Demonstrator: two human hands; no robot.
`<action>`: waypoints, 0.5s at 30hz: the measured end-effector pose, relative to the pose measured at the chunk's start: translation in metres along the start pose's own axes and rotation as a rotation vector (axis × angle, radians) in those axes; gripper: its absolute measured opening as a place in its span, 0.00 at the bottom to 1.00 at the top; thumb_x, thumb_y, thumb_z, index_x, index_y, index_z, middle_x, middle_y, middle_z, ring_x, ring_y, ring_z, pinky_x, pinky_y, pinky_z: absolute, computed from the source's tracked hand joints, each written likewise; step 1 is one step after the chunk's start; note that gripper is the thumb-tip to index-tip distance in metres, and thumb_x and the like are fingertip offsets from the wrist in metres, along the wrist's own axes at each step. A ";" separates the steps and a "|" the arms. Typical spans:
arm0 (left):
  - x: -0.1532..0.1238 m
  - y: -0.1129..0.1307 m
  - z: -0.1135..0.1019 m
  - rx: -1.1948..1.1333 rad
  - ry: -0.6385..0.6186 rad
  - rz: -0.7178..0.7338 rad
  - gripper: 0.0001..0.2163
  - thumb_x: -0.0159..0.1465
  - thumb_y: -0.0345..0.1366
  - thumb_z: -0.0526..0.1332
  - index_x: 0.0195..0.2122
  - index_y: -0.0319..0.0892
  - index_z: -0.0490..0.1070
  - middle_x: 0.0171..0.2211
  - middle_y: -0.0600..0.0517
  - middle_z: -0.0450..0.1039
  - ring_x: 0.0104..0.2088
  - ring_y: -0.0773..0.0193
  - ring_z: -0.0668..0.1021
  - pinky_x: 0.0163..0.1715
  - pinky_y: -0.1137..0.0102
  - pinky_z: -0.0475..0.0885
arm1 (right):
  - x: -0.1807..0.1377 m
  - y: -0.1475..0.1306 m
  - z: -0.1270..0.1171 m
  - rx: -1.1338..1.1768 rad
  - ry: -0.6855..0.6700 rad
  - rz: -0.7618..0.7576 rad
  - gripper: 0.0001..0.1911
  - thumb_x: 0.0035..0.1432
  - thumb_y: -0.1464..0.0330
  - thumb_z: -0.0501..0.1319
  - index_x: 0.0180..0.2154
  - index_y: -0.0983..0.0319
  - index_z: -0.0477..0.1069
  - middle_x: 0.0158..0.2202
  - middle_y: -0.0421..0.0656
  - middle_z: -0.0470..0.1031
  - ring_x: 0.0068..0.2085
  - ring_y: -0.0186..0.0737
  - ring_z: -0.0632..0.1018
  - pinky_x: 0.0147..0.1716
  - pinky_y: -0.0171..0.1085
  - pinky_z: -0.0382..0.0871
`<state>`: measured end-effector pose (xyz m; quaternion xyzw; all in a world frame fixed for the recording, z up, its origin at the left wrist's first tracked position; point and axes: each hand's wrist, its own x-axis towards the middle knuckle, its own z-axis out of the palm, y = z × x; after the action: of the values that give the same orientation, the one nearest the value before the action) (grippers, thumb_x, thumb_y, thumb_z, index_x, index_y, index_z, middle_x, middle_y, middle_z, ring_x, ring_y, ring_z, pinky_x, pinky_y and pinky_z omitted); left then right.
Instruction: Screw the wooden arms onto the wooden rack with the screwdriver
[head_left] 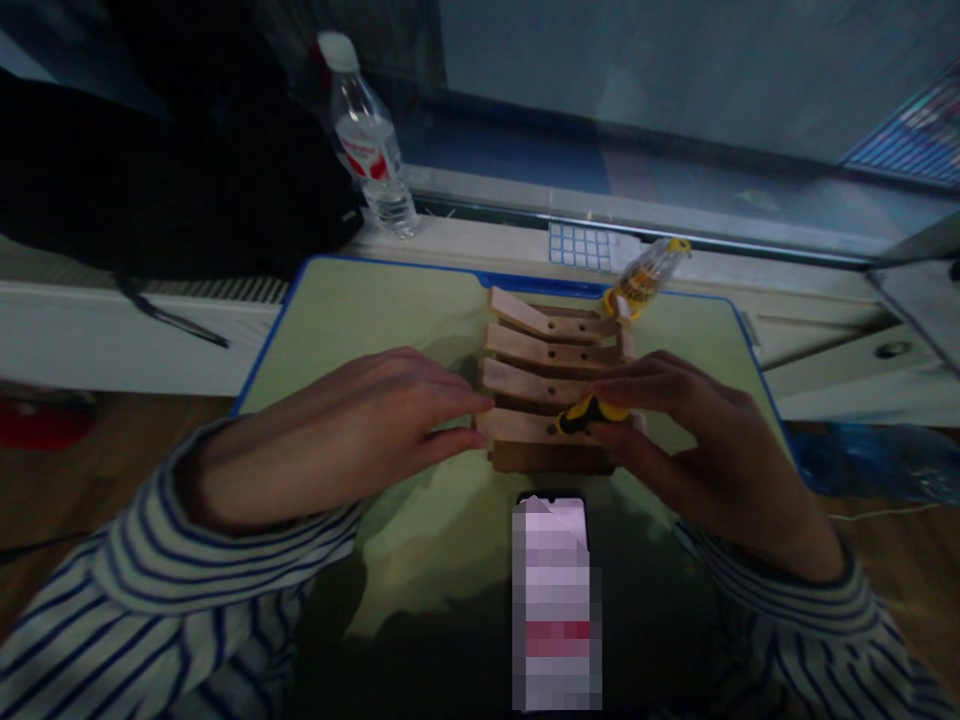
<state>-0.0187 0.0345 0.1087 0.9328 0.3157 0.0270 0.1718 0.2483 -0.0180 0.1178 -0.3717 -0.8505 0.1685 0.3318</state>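
Observation:
A small wooden rack of several angled slats with dark round holes sits on the pale table. The thumb and fingers of my left hand close on the left end of the front slat. In my right hand is a short yellow-and-black screwdriver, pinched between thumb and fingers. It lies over the right part of the front slat, near a hole; its tip cannot be made out. My right fingers cover the right ends of the nearer slats.
A phone lies on the table in front of the rack. Behind stand a clear water bottle and a tilted yellow-capped bottle by the window sill. A dark bag is at the left.

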 end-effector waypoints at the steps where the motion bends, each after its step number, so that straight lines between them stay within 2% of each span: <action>1: 0.000 -0.001 0.001 0.017 -0.003 0.005 0.14 0.68 0.46 0.53 0.49 0.49 0.73 0.40 0.51 0.78 0.38 0.62 0.78 0.40 0.69 0.69 | 0.000 0.000 0.000 -0.005 -0.001 0.001 0.12 0.58 0.73 0.62 0.45 0.62 0.68 0.42 0.47 0.75 0.45 0.39 0.75 0.41 0.39 0.71; 9: 0.001 0.001 -0.002 0.021 -0.018 0.007 0.12 0.68 0.45 0.54 0.46 0.49 0.74 0.39 0.53 0.78 0.38 0.62 0.78 0.39 0.69 0.68 | 0.002 -0.002 0.003 0.013 0.009 0.005 0.11 0.58 0.73 0.63 0.43 0.62 0.68 0.39 0.45 0.75 0.43 0.38 0.75 0.40 0.38 0.70; 15: 0.002 0.002 -0.004 0.017 -0.027 -0.009 0.13 0.68 0.44 0.54 0.48 0.50 0.74 0.40 0.52 0.78 0.38 0.62 0.78 0.41 0.69 0.69 | 0.002 0.001 0.005 0.061 0.037 0.034 0.10 0.58 0.72 0.62 0.44 0.63 0.68 0.42 0.48 0.76 0.47 0.42 0.76 0.47 0.41 0.70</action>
<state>-0.0166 0.0354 0.1129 0.9332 0.3175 0.0108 0.1682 0.2445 -0.0166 0.1148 -0.3791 -0.8322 0.1931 0.3556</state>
